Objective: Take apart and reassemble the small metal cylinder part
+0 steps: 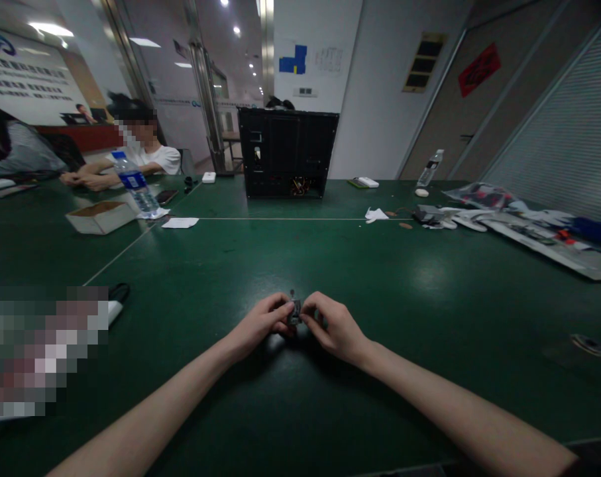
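Observation:
My left hand [261,322] and my right hand [334,324] meet over the green table [300,265], fingers curled. Between their fingertips they pinch one small dark part [295,310]; I cannot make out what it is. A tiny dark piece sticks up just above it. Both forearms rest low over the table's near edge.
An open black computer case [286,152] stands at the far middle. A water bottle [134,183] and a cardboard box [101,216] sit far left, beside a seated person [146,156]. Papers, bags and small parts [503,215] lie at the right. A round disc [587,344] lies near right.

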`<state>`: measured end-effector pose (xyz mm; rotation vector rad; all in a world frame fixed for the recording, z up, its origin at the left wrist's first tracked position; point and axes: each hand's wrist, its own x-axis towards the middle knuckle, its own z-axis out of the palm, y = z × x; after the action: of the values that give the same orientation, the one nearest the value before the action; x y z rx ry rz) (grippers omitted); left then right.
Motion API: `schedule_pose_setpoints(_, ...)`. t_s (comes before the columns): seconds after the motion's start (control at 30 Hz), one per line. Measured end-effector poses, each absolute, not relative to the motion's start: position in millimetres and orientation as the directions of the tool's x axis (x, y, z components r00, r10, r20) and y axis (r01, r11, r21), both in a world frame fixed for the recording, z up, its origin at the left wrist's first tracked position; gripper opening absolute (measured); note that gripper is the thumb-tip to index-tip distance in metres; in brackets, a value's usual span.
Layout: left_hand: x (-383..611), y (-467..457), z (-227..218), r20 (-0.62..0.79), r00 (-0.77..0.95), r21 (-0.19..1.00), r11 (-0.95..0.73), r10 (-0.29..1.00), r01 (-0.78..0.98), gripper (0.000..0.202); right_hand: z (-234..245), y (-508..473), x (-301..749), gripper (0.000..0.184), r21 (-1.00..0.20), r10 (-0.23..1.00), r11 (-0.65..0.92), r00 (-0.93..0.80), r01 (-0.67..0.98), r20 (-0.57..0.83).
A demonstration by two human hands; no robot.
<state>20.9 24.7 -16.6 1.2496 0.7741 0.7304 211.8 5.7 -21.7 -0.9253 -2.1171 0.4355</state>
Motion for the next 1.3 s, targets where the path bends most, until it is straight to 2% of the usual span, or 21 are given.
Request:
schedule_pose_setpoints(0.33, 19.8, 26.7, -22.0, -0.095, 0.564, 0.977, 0.186, 0.82, -0.106, 0.026, -16.4, 3.7, 209.9, 0.002, -0.71, 0.818, 0.567, -0.388, 0.417, 0.425)
schedule_pose_setpoints(0.77, 20.8, 26.1, -18.1, -0.099, 0.552, 0.975, 0.193, 0.828, -0.114, 0.026, -16.8, 5.1, 211.9, 0.006, -0.651, 0.766, 0.636, -0.438, 0.414, 0.47)
schedule_pose_setpoints(1.1, 20.6, 25.6, -17.5, -0.096, 0.563, 0.974, 0.194, 0.821, -0.117, 0.027, -16.7, 3.5, 211.7, 0.007, -0.662, 0.796, 0.599, -0.422, 0.45, 0.434)
schedule_pose_setpoints(1.3, 21.6, 25.9, -18.1, -0.1, 0.549, 0.975, 0.191, 0.83, -0.111, 0.028, -18.6, 4.0, 212.4, 0.006, -0.628, 0.77, 0.634, -0.437, 0.451, 0.464)
